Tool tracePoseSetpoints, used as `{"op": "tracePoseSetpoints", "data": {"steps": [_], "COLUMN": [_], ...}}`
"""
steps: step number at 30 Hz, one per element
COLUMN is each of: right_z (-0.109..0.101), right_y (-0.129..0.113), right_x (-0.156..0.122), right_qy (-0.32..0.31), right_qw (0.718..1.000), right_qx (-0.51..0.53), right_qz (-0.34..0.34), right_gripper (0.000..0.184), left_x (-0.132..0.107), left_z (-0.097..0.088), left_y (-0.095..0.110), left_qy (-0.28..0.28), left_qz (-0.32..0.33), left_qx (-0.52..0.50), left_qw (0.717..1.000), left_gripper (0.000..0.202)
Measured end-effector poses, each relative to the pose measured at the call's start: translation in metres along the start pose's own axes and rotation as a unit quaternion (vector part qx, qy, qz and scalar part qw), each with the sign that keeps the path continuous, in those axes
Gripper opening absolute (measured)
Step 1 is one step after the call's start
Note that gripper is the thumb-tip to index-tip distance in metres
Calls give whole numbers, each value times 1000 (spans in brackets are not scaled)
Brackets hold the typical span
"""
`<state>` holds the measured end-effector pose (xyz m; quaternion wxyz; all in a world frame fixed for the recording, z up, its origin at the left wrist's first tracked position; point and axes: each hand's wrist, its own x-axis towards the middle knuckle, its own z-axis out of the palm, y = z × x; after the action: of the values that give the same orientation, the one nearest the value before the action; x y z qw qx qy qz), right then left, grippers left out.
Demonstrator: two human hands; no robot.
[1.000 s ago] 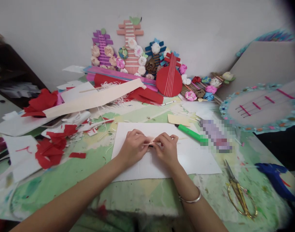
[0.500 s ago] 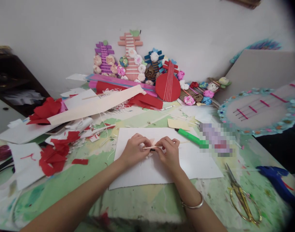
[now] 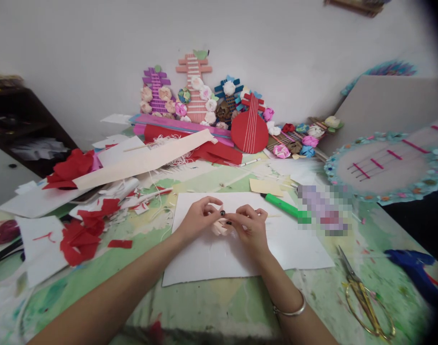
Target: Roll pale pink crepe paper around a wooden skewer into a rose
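Note:
Over a white sheet point(image 3: 193, 263) on the table, my left hand point(image 3: 200, 218) and my right hand point(image 3: 253, 229) meet fingertip to fingertip. Between them is a small, crinkled piece of pale cream-pink paper point(image 3: 220, 229), its folds hanging below the fingers. My left thumb and forefinger pinch its upper part. From the other side, my right thumb and forefinger grip it, with the remaining fingers curled. Parts of the paper are hidden by the fingers. A green marker point(image 3: 285, 207) lies on the sheet's far right edge, beyond my right hand.
Gold-handled scissors point(image 3: 364, 302) and a blue tool point(image 3: 416, 270) lie at the right. Red paper scraps point(image 3: 80, 242) and a long cream paper strip point(image 3: 147, 160) cover the left. Behind stand flower-decorated model instruments, including a red one point(image 3: 249, 132).
The thin pale stick seen across the fingertips no longer shows there. The crinkled paper now hangs lower and more visibly between my hands, whose fingers have shifted slightly.

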<state>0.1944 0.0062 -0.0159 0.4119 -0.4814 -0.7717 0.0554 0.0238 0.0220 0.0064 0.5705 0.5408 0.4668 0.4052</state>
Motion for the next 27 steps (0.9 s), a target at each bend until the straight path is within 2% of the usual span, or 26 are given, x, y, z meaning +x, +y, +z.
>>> {"op": "tracePoseSetpoints", "data": {"steps": [2,5,11,17,27], "right_z": [1,2,0,0,-1], "right_y": [2,5,3,0,-4], "right_x": [-1,-2,-1,0,0], "right_qy": [6,11,3,11,38], "right_qw": [1000,1000,1000,999,997], "right_qx": [-1,3,25,40,36], "right_qz": [-3,0,4,-31,-64], "right_gripper": [19,16,10,11,17], "left_x": [2,4,8,8,10], "left_z": [0,-2,-9,-9,-7], "left_y": [1,1,0,-2,-12], "left_qy": [4,11,-38,7,19], "left_qz": [-26,-24,3,-3,-43], "left_qx": [-13,-19,-71,-80,-201], "left_qw": [1000,999,997,997,978], "left_gripper": [34,33,29,26,26]}}
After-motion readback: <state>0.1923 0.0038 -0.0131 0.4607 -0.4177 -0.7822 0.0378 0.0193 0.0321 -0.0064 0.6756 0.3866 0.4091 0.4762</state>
